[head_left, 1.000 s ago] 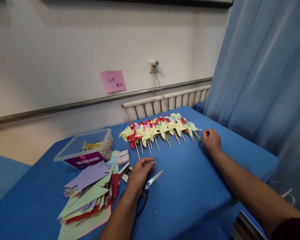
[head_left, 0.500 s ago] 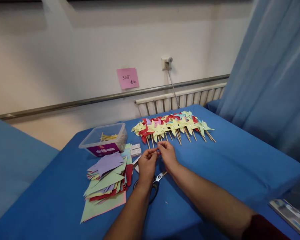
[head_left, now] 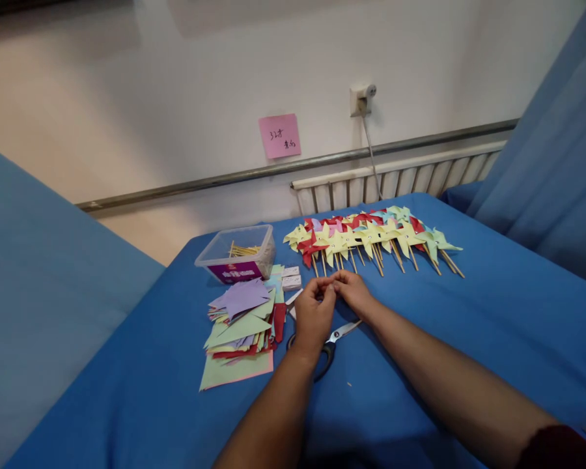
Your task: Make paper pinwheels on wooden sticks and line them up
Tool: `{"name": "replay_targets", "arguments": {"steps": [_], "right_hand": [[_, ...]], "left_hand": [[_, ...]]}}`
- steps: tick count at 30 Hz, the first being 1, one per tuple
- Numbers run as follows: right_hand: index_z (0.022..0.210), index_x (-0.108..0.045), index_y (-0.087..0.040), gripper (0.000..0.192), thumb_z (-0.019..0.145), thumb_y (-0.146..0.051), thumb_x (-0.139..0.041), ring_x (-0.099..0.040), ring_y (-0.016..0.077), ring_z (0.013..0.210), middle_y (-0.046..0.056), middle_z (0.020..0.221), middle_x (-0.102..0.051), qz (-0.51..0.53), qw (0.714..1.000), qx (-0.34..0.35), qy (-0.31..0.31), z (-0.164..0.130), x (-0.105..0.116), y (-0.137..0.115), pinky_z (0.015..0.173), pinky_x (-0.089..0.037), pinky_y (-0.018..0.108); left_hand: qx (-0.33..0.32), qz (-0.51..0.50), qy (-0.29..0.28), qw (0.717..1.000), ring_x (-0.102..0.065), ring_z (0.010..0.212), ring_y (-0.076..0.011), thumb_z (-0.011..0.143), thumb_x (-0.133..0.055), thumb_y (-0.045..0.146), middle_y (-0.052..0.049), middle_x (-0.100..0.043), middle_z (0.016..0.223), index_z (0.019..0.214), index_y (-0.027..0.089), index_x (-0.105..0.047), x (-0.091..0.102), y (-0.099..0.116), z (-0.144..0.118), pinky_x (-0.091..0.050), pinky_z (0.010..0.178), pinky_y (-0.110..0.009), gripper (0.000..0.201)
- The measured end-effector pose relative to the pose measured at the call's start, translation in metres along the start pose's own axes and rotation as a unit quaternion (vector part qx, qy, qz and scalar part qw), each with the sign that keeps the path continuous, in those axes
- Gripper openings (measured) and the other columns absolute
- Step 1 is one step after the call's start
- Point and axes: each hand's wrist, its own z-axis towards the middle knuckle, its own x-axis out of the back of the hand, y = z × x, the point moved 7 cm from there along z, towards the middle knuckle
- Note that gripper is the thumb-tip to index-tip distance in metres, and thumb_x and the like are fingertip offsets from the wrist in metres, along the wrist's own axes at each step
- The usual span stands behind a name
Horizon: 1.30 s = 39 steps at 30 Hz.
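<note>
- Left hand [head_left: 313, 314] and right hand [head_left: 354, 291] meet fingertip to fingertip above the blue table [head_left: 469, 339], just in front of the pinwheels [head_left: 371, 238].
- Both hands have fingers curled inward to a pinch; whatever lies between them is too small to make out, so I cannot tell what, if anything, is held.
- Scissors [head_left: 329, 345] lie flat on the table directly under the left wrist, blades pointing right, touched by neither hand.
- Pinwheels lie in an overlapping row on wooden sticks along the far side of the table, apart from the hands.
- A stack of paper [head_left: 241, 322] sits left of the left hand; behind it stands a clear plastic box [head_left: 237, 254] holding sticks.
- Small white boxes [head_left: 291, 277] lie between the paper and the pinwheels.
</note>
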Motion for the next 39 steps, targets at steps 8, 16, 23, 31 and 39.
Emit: {"name": "replay_targets", "arguments": {"steps": [8,16,23,31,39], "right_hand": [[0.066,-0.057,-0.020,0.010,0.069,-0.029,-0.061,-0.053,0.0122,0.056,-0.004,0.059,-0.058,-0.111,0.992,0.025,-0.052,-0.002,-0.012,0.013,0.057,-0.043,0.025],[0.068,-0.060,-0.021,0.005,0.072,-0.023,-0.059,-0.055,0.0136,0.062,-0.003,0.064,-0.062,-0.201,0.977,0.043,-0.054,-0.004,-0.012,0.013,0.060,-0.042,0.024],[0.069,-0.060,-0.021,0.005,0.073,-0.021,-0.057,-0.056,0.0141,0.065,-0.002,0.067,-0.063,-0.236,0.968,0.061,-0.065,-0.005,-0.014,0.008,0.062,-0.041,0.024],[0.069,-0.061,-0.021,0.006,0.073,-0.016,-0.058,-0.055,0.0137,0.063,-0.003,0.066,-0.063,-0.230,0.968,0.073,-0.066,-0.005,-0.017,0.001,0.060,-0.039,0.024],[0.066,-0.062,-0.020,0.008,0.073,-0.024,-0.063,-0.054,0.0146,0.064,-0.001,0.065,-0.061,-0.169,0.982,0.076,-0.044,-0.005,-0.018,-0.007,0.062,-0.039,0.026]], "left_hand": [[0.027,-0.028,0.175,0.984,-0.066,0.080,-0.0188,0.072,-0.065,0.036,-0.006,-0.071,0.086,0.094,0.017,-0.065,0.071,0.001,-0.002,-0.050,0.072,-0.029,0.028],[0.034,0.354,0.108,0.928,-0.065,0.092,-0.0255,0.073,-0.064,0.036,-0.009,-0.072,0.102,0.102,0.023,-0.070,0.161,0.015,0.004,-0.047,0.081,-0.033,0.033],[0.064,0.525,-0.015,0.849,-0.065,0.094,-0.0285,0.070,-0.064,0.032,-0.011,-0.073,0.104,0.101,0.022,-0.071,0.175,-0.008,0.019,-0.043,0.076,-0.031,0.033],[0.077,0.537,-0.012,0.840,-0.065,0.072,-0.0250,0.079,-0.053,0.040,-0.009,-0.075,0.082,0.086,0.023,-0.075,0.182,-0.008,0.028,-0.038,0.059,-0.029,0.029],[0.032,0.425,0.231,0.875,-0.064,0.070,-0.0240,0.077,-0.057,0.042,-0.007,-0.072,0.078,0.089,0.019,-0.071,0.198,0.031,0.029,-0.043,0.063,-0.031,0.029]]}}
